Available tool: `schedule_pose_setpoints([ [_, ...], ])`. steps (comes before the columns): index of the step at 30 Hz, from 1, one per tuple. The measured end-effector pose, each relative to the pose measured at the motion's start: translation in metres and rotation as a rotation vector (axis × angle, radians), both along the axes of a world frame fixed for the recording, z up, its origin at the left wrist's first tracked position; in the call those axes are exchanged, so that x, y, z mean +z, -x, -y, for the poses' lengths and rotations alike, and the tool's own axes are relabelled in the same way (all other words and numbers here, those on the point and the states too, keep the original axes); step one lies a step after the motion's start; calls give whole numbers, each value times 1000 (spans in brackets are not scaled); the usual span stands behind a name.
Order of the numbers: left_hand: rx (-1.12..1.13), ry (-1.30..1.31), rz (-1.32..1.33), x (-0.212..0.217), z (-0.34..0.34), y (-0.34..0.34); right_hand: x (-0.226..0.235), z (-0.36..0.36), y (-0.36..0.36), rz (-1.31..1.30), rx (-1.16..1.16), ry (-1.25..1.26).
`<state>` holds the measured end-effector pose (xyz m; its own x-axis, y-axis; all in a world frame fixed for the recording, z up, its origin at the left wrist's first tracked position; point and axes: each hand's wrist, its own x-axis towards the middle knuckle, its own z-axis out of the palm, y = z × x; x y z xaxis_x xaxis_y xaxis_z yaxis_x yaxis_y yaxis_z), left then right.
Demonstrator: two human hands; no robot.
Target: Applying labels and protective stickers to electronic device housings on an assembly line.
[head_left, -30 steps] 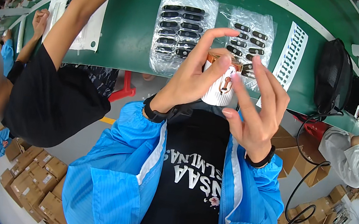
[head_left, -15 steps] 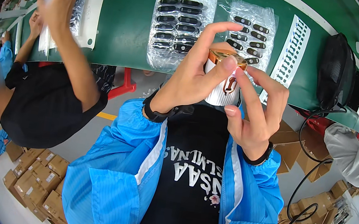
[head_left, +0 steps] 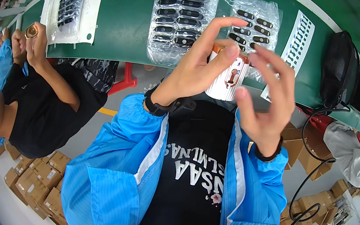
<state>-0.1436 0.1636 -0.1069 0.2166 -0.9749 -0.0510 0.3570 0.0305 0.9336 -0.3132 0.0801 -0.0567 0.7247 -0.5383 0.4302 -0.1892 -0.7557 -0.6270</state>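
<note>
In my left hand [head_left: 191, 70] is a white ribbed cylinder [head_left: 220, 89] with a copper-coloured rim on top and a small brown-and-dark marking on its side. My left thumb presses near the rim, the index finger arches above it, and the other fingers are mostly hidden behind. My right hand [head_left: 268, 105] is just to the right of the cylinder, fingers spread and slightly blurred, holding nothing that shows. Beyond the hands, a clear plastic sheet [head_left: 163, 55] with several black oval parts lies on the green table, beside a second such sheet [head_left: 252, 4].
A white strip [head_left: 285, 65] bearing small dark pieces lies at right, near a black mesh bag [head_left: 336, 66] and a hanging black cable [head_left: 305, 180]. At left, a co-worker's hand [head_left: 36, 49] holds a copper-ringed piece beside a white board [head_left: 90, 10]. Cardboard boxes [head_left: 39, 180] stand on the floor.
My right hand has come away from the cylinder and its fingers have spread. The left hand keeps its hold. The co-worker's hands have moved back from over the white board.
</note>
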Motion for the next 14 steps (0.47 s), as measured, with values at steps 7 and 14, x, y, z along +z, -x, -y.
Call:
schedule_pose_setpoints([
  [7,-11,25,93,-5,0,2,17,18,4,-62,142,-275],
  [14,-42,3,187,1,-4,1,31,25,3,-216,205,-75],
])
